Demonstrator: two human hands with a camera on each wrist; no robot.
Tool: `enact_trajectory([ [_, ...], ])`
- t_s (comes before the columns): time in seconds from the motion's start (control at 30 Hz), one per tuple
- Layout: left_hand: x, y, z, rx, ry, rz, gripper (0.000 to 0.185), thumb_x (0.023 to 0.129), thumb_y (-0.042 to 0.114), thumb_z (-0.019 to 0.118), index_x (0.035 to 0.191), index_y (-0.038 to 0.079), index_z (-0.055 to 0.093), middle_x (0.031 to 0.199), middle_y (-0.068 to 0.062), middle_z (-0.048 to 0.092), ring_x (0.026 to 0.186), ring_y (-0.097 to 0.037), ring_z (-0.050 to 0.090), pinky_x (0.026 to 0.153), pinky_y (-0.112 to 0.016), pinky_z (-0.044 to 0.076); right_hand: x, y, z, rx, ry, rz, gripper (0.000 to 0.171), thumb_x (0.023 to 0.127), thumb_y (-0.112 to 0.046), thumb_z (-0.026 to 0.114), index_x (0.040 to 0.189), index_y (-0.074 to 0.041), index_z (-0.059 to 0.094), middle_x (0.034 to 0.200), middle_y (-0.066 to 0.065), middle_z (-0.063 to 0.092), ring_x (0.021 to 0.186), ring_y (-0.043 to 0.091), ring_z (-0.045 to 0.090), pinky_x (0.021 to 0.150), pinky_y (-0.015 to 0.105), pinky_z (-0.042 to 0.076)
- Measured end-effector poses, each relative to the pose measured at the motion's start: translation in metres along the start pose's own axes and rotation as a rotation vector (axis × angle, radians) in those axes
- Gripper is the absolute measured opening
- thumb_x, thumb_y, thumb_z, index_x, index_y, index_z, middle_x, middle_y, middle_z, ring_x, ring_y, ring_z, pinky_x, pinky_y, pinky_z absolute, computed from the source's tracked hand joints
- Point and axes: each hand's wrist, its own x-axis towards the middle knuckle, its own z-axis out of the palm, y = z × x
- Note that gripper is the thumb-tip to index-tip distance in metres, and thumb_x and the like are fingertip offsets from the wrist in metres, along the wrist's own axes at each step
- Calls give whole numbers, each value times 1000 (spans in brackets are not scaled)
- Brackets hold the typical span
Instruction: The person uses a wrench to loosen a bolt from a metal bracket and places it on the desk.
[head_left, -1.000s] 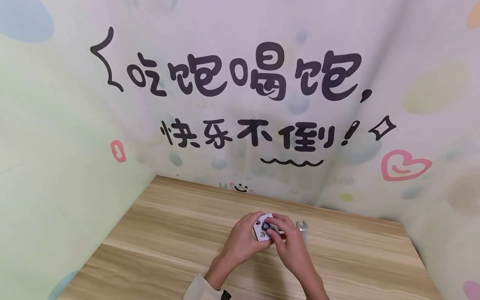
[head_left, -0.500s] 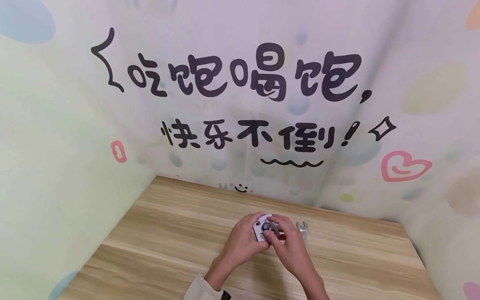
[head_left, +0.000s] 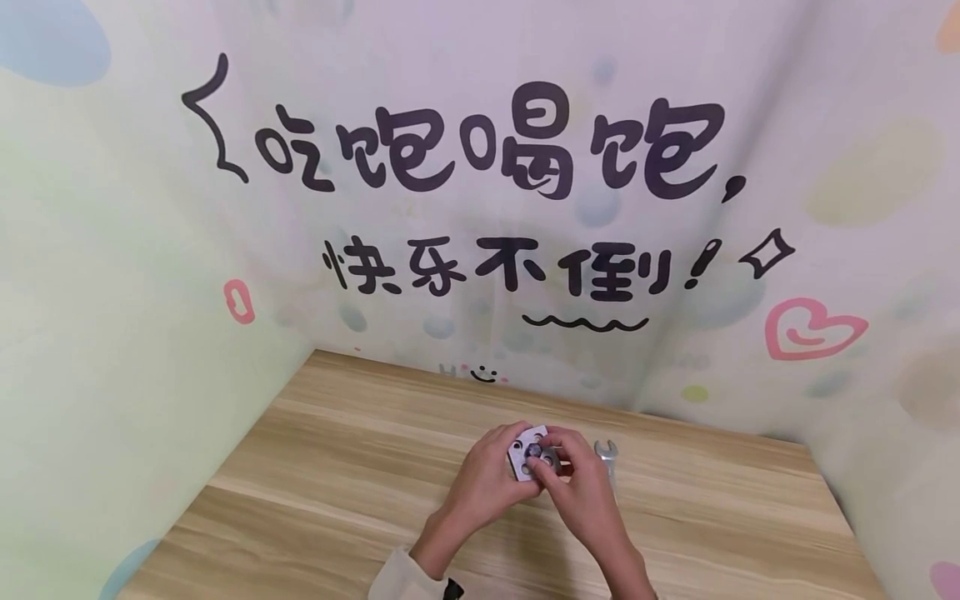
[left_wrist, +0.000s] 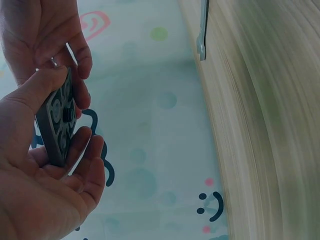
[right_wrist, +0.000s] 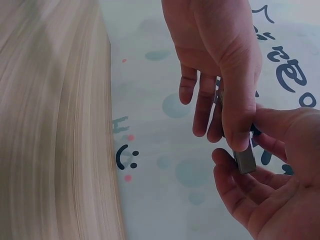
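Note:
Above the table in the head view, my left hand (head_left: 486, 473) grips the edge of a grey metal plate (head_left: 516, 461), thumb on one side and fingers on the other. Several round holes pierce the plate. A dark bolt (head_left: 533, 450) sits at its middle, and the thumb and forefinger of my right hand (head_left: 583, 479) pinch its head. In the left wrist view the plate (left_wrist: 49, 127) is seen nearly edge-on, with a short round stub (left_wrist: 69, 114) standing out from its face. The right wrist view shows just one end of the plate (right_wrist: 245, 162), below the right thumb.
An open-ended wrench (head_left: 606, 458) lies on the wooden table (head_left: 337, 467) just right of the right hand, its lower part hidden by that hand. A printed cloth wall (head_left: 450, 208) rises along the table's back edge.
My right thumb and forefinger have shifted slightly around the bolt head, so more of the plate's holes show. The left hand keeps its grip, and the wrench lies as before.

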Motion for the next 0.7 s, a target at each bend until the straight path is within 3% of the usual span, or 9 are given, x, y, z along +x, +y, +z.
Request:
enact_trajectory([
  [0.7, -1, 0, 0, 12, 32, 55, 63, 73, 27, 87, 128, 15, 60, 120, -1, 66, 105, -14, 59, 88, -32, 51, -2, 1, -4, -40, -7, -98, 24, 85, 0, 73, 107, -8, 72, 119, 10, 66, 93, 21, 67, 65, 24, 52],
])
